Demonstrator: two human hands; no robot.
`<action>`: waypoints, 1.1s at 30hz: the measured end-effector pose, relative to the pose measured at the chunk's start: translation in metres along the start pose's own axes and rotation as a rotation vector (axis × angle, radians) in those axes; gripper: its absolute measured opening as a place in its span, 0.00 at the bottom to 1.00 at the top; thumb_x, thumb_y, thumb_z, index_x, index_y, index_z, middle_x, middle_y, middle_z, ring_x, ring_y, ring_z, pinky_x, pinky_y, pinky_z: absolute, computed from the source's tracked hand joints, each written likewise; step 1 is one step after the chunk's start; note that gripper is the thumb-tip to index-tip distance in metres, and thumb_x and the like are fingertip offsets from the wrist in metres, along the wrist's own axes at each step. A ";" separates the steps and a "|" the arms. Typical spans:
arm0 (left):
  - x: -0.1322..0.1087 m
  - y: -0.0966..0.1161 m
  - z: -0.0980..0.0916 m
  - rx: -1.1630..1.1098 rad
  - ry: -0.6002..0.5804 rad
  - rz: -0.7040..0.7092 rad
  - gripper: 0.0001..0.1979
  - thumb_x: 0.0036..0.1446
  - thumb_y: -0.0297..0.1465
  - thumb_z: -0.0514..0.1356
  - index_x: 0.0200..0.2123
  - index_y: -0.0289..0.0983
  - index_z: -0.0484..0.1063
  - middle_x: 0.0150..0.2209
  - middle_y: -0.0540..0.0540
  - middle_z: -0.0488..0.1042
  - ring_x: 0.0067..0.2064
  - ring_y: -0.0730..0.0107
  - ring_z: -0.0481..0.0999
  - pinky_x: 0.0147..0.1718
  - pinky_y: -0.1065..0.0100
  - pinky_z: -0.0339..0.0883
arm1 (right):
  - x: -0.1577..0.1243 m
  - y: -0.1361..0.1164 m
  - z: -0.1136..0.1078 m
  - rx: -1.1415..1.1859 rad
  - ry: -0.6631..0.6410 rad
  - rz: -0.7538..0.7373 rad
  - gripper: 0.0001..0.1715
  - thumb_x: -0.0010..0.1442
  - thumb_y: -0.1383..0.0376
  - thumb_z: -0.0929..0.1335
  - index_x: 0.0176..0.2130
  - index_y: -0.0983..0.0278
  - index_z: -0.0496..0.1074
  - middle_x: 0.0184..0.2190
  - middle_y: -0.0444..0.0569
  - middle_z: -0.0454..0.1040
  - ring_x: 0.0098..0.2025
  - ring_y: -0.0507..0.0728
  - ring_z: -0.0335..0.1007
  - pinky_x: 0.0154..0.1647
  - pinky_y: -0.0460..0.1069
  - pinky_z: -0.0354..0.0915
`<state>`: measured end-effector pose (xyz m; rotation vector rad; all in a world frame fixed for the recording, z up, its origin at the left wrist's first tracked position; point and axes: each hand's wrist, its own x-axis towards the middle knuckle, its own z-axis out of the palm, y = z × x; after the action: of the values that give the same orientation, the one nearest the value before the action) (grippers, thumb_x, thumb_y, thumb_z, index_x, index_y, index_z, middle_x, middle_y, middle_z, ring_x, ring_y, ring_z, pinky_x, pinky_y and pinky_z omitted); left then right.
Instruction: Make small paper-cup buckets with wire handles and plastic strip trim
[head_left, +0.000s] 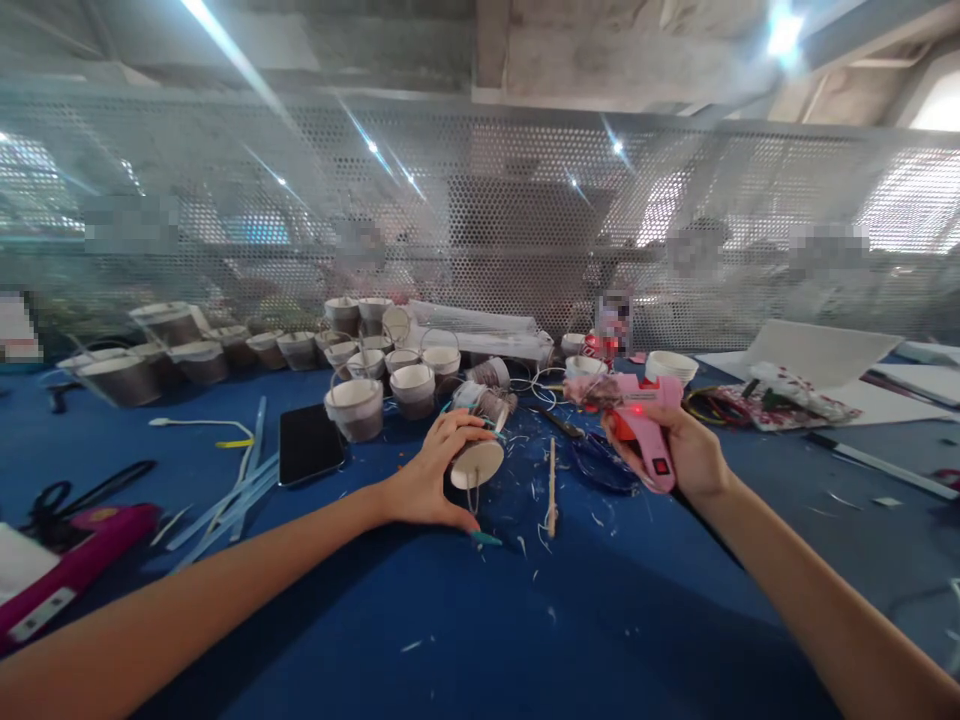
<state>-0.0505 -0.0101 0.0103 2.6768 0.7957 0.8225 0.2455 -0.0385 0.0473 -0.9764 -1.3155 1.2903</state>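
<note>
Your forearms are up close, left hand curled round a little bucket, right hand gripping that pink glue gun.

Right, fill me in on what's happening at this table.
A person's right hand holds a pink glue gun, a red light glowing on it. The left hand curves around a small pale round-faced piece with a loop. Small buckets, several with loop handles, stand beyond on the blue table.

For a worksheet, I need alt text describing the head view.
A person's right hand holds a pink glue gun while the left hand curls around a small bucket at a blue table. More buckets stand beyond.
</note>
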 end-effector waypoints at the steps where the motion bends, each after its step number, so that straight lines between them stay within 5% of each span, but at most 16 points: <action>1: 0.002 -0.003 -0.001 -0.054 -0.002 0.027 0.42 0.33 0.53 0.64 0.50 0.39 0.58 0.52 0.37 0.58 0.58 0.50 0.53 0.57 0.46 0.42 | 0.000 0.002 0.002 0.014 0.012 -0.006 0.22 0.47 0.55 0.59 0.29 0.69 0.71 0.16 0.51 0.69 0.11 0.51 0.55 0.08 0.46 0.51; 5: 0.005 -0.013 -0.006 -0.147 -0.030 0.075 0.41 0.34 0.55 0.62 0.49 0.39 0.60 0.52 0.37 0.58 0.58 0.50 0.52 0.57 0.47 0.44 | -0.001 0.008 0.006 -0.025 -0.048 0.039 0.26 0.47 0.50 0.57 0.25 0.68 0.70 0.15 0.53 0.68 0.11 0.53 0.58 0.08 0.47 0.54; 9: -0.002 -0.007 -0.002 0.057 0.004 0.005 0.46 0.29 0.54 0.64 0.52 0.40 0.59 0.56 0.36 0.50 0.60 0.44 0.44 0.57 0.44 0.39 | -0.008 0.015 0.014 -0.064 -0.215 0.158 0.21 0.43 0.50 0.62 0.24 0.66 0.68 0.16 0.51 0.71 0.10 0.51 0.58 0.08 0.45 0.54; 13: -0.006 0.005 0.004 0.097 0.041 -0.017 0.45 0.35 0.50 0.65 0.55 0.40 0.54 0.54 0.37 0.53 0.57 0.49 0.52 0.56 0.47 0.47 | -0.011 0.030 0.028 -0.124 -0.298 0.168 0.17 0.42 0.56 0.68 0.28 0.67 0.67 0.19 0.48 0.73 0.10 0.47 0.57 0.08 0.42 0.52; 26: -0.010 0.004 0.009 0.175 0.062 0.031 0.42 0.39 0.44 0.65 0.56 0.41 0.53 0.56 0.38 0.56 0.60 0.48 0.49 0.58 0.45 0.42 | 0.005 0.053 0.058 -0.309 -0.335 0.088 0.19 0.51 0.54 0.65 0.20 0.66 0.67 0.07 0.38 0.57 0.08 0.46 0.51 0.07 0.42 0.48; 33: -0.011 0.009 0.011 0.229 0.043 -0.039 0.41 0.41 0.41 0.63 0.58 0.41 0.51 0.58 0.39 0.56 0.62 0.45 0.45 0.57 0.42 0.43 | -0.004 0.050 0.059 -0.316 -0.299 0.116 0.18 0.51 0.55 0.65 0.20 0.65 0.64 0.10 0.39 0.59 0.09 0.46 0.51 0.08 0.42 0.47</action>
<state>-0.0483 -0.0243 -0.0001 2.8386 1.0049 0.8269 0.1835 -0.0473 0.0017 -1.1198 -1.7550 1.3807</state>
